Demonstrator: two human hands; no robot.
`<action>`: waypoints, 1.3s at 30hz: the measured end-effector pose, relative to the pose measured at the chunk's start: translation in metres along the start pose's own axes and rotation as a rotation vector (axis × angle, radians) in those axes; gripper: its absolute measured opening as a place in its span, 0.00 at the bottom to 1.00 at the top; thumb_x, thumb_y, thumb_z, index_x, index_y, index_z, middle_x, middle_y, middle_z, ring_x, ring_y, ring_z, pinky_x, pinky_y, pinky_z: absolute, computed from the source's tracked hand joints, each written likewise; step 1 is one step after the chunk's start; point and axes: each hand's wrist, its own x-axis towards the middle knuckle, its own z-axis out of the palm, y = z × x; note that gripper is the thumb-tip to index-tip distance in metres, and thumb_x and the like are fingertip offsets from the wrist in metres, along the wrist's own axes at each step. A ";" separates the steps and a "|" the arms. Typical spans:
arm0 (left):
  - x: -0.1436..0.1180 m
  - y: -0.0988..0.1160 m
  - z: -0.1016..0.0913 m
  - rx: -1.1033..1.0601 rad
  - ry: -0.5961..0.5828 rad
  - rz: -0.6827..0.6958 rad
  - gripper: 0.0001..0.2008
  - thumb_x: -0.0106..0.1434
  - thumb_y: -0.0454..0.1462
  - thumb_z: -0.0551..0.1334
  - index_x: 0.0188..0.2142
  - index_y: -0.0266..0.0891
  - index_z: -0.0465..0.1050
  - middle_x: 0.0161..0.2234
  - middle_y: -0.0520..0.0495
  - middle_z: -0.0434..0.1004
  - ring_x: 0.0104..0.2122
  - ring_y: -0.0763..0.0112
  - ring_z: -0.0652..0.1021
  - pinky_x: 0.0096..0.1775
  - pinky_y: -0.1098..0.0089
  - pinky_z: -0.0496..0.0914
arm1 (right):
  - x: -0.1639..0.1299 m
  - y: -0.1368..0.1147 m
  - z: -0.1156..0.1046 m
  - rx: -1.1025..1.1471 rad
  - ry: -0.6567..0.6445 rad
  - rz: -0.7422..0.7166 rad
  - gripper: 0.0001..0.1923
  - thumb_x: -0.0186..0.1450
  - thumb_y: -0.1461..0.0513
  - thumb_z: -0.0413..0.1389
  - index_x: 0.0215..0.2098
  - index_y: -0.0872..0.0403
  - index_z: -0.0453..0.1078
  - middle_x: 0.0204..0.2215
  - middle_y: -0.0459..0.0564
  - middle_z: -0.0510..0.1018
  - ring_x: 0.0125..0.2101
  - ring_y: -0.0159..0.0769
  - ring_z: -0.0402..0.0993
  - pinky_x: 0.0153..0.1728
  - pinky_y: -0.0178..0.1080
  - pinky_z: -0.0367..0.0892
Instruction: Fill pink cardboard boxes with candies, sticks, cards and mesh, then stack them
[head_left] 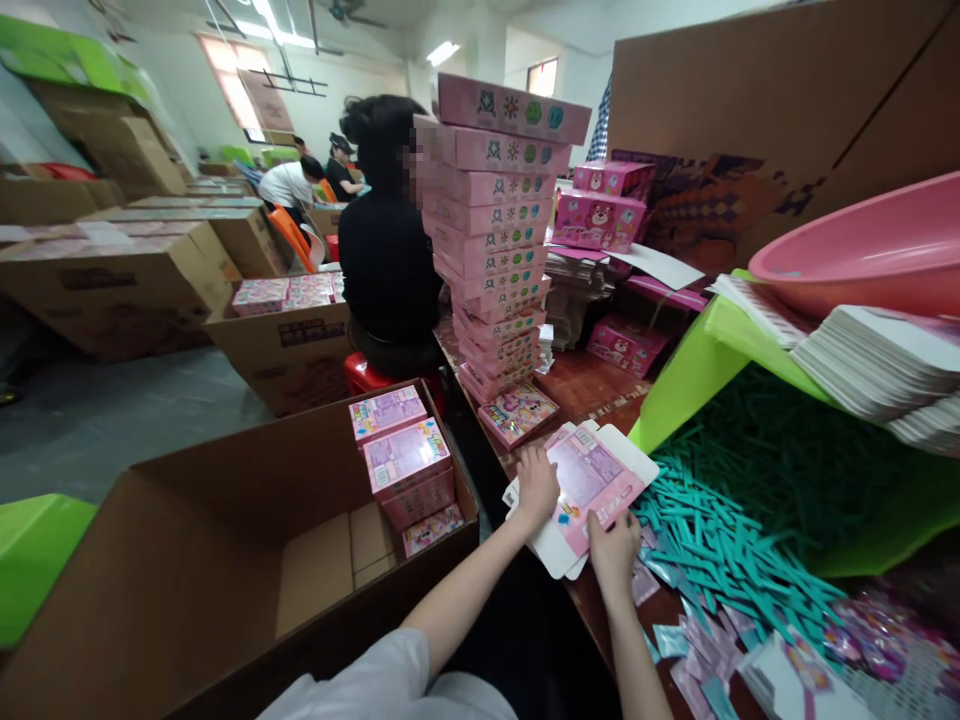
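Observation:
A pink and white carton [592, 470] with its end flaps spread lies over the table's near edge, between my two hands. My left hand [538, 488] grips its left side, the fingers partly hidden. At the near right side, my right hand [613, 550] holds it with the thumb on top and the other fingers underneath. Just beyond sits a closed, printed pink box [519, 414], at the foot of a tall stack of pink boxes [491, 215]. Turquoise plastic sticks [727, 530] spill across the table close to my right hand, with small sachets [705, 650] nearer me.
To my left stands a large open cardboard box [225, 520] with several pink boxes [409, 455] in its far right corner. A green bin [690, 360] on its side holds more sticks; a pink basin [870, 245] rests above. A person in black [390, 250] sits ahead.

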 end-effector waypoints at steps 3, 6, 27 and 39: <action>-0.005 0.006 0.001 -0.009 0.026 -0.028 0.14 0.65 0.33 0.47 0.46 0.32 0.65 0.48 0.31 0.65 0.49 0.52 0.66 0.48 0.54 0.60 | -0.003 -0.016 -0.002 -0.090 0.076 0.062 0.38 0.54 0.50 0.53 0.53 0.72 0.62 0.54 0.78 0.59 0.53 0.67 0.56 0.52 0.58 0.51; -0.006 0.012 -0.021 -0.109 0.133 -0.001 0.13 0.63 0.35 0.51 0.46 0.33 0.65 0.49 0.33 0.66 0.50 0.54 0.66 0.51 0.53 0.57 | -0.007 -0.036 -0.015 0.154 0.151 0.092 0.38 0.55 0.51 0.54 0.57 0.65 0.56 0.52 0.73 0.63 0.52 0.60 0.61 0.51 0.55 0.57; -0.132 0.053 -0.050 -1.481 -0.601 -0.153 0.16 0.53 0.45 0.66 0.34 0.39 0.63 0.31 0.51 0.72 0.32 0.71 0.73 0.37 0.71 0.66 | -0.089 -0.003 -0.183 0.894 -0.062 0.446 0.27 0.53 0.52 0.62 0.48 0.52 0.68 0.40 0.55 0.78 0.37 0.47 0.76 0.37 0.46 0.73; -0.157 0.091 -0.011 -1.035 -0.847 0.208 0.21 0.60 0.45 0.58 0.51 0.41 0.61 0.49 0.44 0.66 0.48 0.62 0.68 0.47 0.66 0.62 | -0.109 0.046 -0.203 0.899 0.160 0.485 0.15 0.55 0.56 0.61 0.39 0.51 0.67 0.29 0.43 0.74 0.29 0.35 0.70 0.31 0.36 0.65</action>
